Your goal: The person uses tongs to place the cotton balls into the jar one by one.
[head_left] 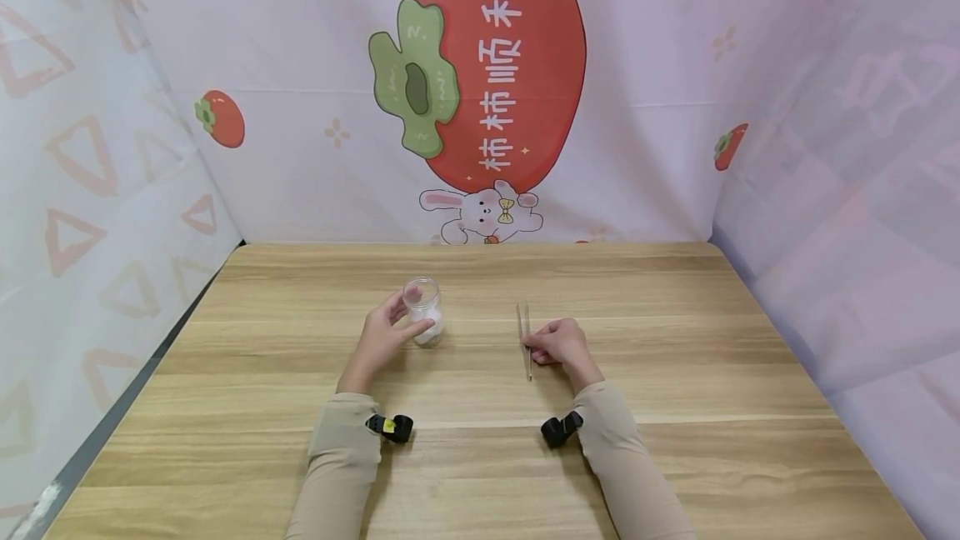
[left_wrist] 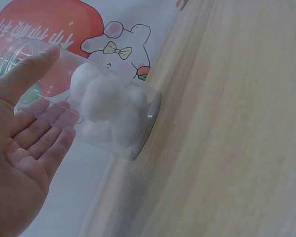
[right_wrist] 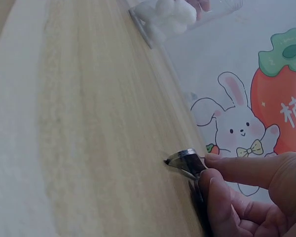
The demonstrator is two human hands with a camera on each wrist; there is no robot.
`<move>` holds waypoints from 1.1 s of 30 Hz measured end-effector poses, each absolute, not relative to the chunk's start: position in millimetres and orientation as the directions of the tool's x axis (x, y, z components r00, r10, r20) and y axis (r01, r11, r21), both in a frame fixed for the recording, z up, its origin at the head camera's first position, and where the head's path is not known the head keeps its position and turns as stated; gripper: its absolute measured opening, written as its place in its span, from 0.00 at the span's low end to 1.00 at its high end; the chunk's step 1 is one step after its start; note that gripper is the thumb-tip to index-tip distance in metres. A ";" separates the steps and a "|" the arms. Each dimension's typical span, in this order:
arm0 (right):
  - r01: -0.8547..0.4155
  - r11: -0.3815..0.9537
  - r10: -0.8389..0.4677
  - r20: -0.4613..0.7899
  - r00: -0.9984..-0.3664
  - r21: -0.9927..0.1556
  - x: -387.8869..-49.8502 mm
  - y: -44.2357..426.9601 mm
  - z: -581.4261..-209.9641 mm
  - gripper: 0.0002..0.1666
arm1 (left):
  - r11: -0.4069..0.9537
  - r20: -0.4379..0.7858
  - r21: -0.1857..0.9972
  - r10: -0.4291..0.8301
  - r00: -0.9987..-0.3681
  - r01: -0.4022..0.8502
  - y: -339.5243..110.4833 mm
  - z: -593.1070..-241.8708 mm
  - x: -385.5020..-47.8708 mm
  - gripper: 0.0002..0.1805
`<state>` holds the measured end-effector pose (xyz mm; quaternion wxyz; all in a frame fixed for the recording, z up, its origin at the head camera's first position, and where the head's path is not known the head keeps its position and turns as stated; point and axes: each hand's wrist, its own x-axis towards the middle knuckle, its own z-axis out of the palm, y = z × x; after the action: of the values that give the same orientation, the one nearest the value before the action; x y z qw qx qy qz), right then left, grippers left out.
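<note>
On the left of the head view, my left hand (head_left: 381, 338) holds a clear, open-topped jar (head_left: 422, 297), its thumb on the near side and its fingers behind. White cotton balls (left_wrist: 102, 98) fill the lower part of the jar, seen through its wall in the left wrist view. To the right, my right hand (head_left: 562, 345) pinches a pair of thin metal tweezers (head_left: 529, 372) between thumb and fingers. The tweezers' two prongs point away from me and stand apart, with nothing between them. In the right wrist view, part of the tweezers (right_wrist: 189, 160) shows by the fingertips.
Both hands work over a wood-grain table (head_left: 465, 465). Behind its far edge hangs a printed cloth (head_left: 300, 190) with persimmons and a rabbit, and more cloth hangs along both sides. A small black camera sits on each wrist.
</note>
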<state>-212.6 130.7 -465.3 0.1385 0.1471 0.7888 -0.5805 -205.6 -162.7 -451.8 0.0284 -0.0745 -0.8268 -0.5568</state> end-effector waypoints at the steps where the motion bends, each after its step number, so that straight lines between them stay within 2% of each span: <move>1: 0.393 0.280 0.066 -0.391 -0.918 -0.876 -213.0 131.0 -465.5 0.06 | 0.369 0.133 0.916 0.094 -0.987 0.159 -162.9 -452.0 -205.7 0.39; 19: 0.383 0.256 0.030 -0.389 -0.921 -0.887 -213.9 132.5 -466.4 0.08 | 0.343 0.117 0.926 0.148 -0.982 0.162 -141.2 -453.0 -206.0 0.42; 27: 0.383 0.265 0.013 -0.394 -0.919 -0.885 -213.2 136.2 -465.3 0.06 | 0.358 0.179 0.906 0.159 -0.971 0.226 -133.8 -457.2 -205.0 0.40; 33: 0.372 0.273 0.006 -0.385 -0.923 -0.887 -213.9 148.7 -459.1 0.11 | 0.367 0.161 0.905 0.174 -0.971 0.216 -137.8 -460.0 -203.5 0.44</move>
<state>-213.9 148.7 -459.1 0.1549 0.1208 0.7825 -0.5909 -203.5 -137.8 -460.0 0.0191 -0.1179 -0.8264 -0.5502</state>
